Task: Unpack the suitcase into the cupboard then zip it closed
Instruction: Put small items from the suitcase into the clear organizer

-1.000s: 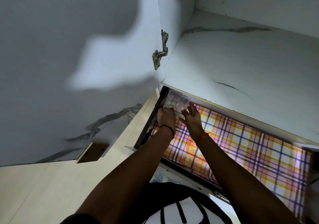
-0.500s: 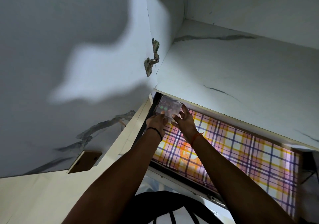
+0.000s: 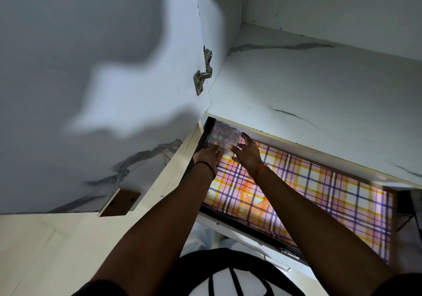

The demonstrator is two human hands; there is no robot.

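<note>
The small clear plastic box [image 3: 225, 137], with blurred green and reddish shapes showing through its wall, was at the far left corner of the open drawer, just under the front edge of the white marble-patterned cupboard shelf [image 3: 319, 90]. It lay directly above the left hand [image 3: 209, 156] and to the upper left of the right hand [image 3: 247, 153]. The left hand held the box from below, with the thumb pressed on its near side. The right hand held its right end with slightly curled fingers [image 3: 245, 137], and its thumb touched the lower right corner. No writing or brand could be read on the box; the marks on it were too blurred. Below both hands lay the checked drawer liner in pink, yellow and purple [image 3: 319, 193], which covered the bottom of the drawer and continued far to the right of the right hand. A black band [image 3: 209, 166] was around the left wrist and an orange thread [image 3: 260, 170] around the right wrist. To the upper left of the left hand stood the open white cupboard door [image 3: 91, 90] with a large shadow on it, and its metal hinge [image 3: 202, 76] was above the box. The forearms crossed the front edge of the drawer and hid part of the liner.
</note>
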